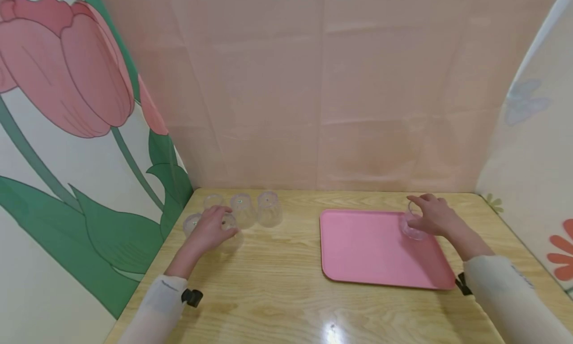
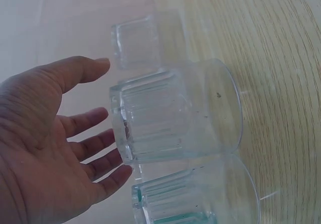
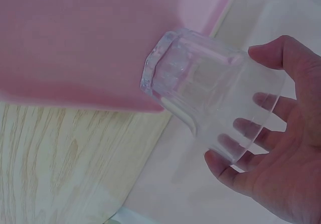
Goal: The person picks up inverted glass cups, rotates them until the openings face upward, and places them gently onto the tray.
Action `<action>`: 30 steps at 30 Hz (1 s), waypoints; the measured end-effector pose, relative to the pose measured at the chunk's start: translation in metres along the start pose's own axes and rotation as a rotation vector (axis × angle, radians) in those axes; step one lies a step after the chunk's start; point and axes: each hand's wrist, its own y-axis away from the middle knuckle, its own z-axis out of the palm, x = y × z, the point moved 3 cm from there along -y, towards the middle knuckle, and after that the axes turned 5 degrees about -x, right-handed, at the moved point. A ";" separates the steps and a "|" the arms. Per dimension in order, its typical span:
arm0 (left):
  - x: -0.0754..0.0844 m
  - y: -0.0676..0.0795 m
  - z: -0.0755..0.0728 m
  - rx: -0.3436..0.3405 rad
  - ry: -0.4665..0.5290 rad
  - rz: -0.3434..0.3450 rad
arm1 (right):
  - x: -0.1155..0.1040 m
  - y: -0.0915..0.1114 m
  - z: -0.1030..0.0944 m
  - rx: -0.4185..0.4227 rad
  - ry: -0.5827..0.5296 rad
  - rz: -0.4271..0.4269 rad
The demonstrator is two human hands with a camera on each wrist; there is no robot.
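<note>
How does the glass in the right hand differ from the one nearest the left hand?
The held glass is rim-up over the pink tray; the other glass is upside down on the wooden table.

The right hand grips the held glass near its rim; the left hand is beside the other glass's base, contact unclear.

Both are clear, with ridged lower walls.

Looks booth-like in here, indoors, screened on three sides! Backed by creased dusty-pink fabric sheet (image 1: 286, 90), flanked left by giant tulip-print panel (image 1: 67, 65), right by pale panel (image 1: 530, 155) carrying red flower print (image 1: 564, 259). Filled between with wood-grain tabletop (image 1: 268, 284), catching bright glare (image 1: 333, 330) up front. Comes across as makeshift, staged; can't tell whether inside home, studio or office.
</note>
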 end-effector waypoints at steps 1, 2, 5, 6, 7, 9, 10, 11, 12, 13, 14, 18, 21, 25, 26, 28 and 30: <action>-0.001 -0.001 0.000 0.001 -0.002 0.000 | 0.000 0.000 0.000 -0.002 0.002 0.002; -0.001 -0.001 0.000 0.001 -0.002 -0.001 | -0.001 0.000 0.000 -0.002 0.004 0.004; -0.003 -0.003 0.002 0.000 -0.008 -0.002 | -0.001 -0.001 0.000 -0.004 0.008 0.006; -0.004 -0.003 0.002 -0.002 -0.009 -0.004 | -0.001 -0.001 0.000 -0.004 0.009 0.008; -0.005 -0.004 0.003 -0.004 -0.006 -0.006 | -0.001 -0.002 0.000 -0.005 0.010 0.009; -0.006 -0.004 0.004 -0.010 -0.002 -0.010 | 0.000 -0.002 0.001 -0.009 0.015 0.014; -0.007 -0.004 0.004 -0.014 0.000 -0.012 | 0.000 -0.003 0.002 -0.012 0.017 0.017; -0.008 -0.005 0.005 -0.019 0.000 -0.014 | 0.001 -0.003 0.002 -0.014 0.019 0.019; -0.008 -0.005 0.005 -0.023 0.005 -0.018 | 0.001 -0.004 0.003 -0.015 0.023 0.020; -0.009 -0.005 0.006 -0.028 0.007 -0.021 | 0.002 -0.004 0.003 -0.018 0.026 0.021; -0.009 -0.005 0.006 -0.032 0.010 -0.025 | 0.002 -0.004 0.004 -0.020 0.028 0.022; -0.009 -0.005 0.007 -0.042 0.014 -0.042 | 0.003 -0.006 0.006 -0.023 0.030 0.021; -0.008 -0.006 0.008 -0.045 0.013 -0.050 | 0.003 -0.006 0.006 -0.023 0.020 0.020; -0.008 -0.006 0.010 -0.052 0.012 -0.063 | 0.002 -0.006 0.006 -0.022 0.005 0.010; -0.008 -0.006 0.010 -0.056 0.012 -0.067 | 0.001 -0.005 0.006 -0.021 0.002 0.007; -0.008 -0.006 0.011 -0.061 0.008 -0.074 | 0.001 -0.005 0.007 -0.020 -0.001 0.003; -0.008 -0.007 0.011 -0.065 0.010 -0.080 | 0.000 -0.004 0.007 -0.017 -0.005 0.001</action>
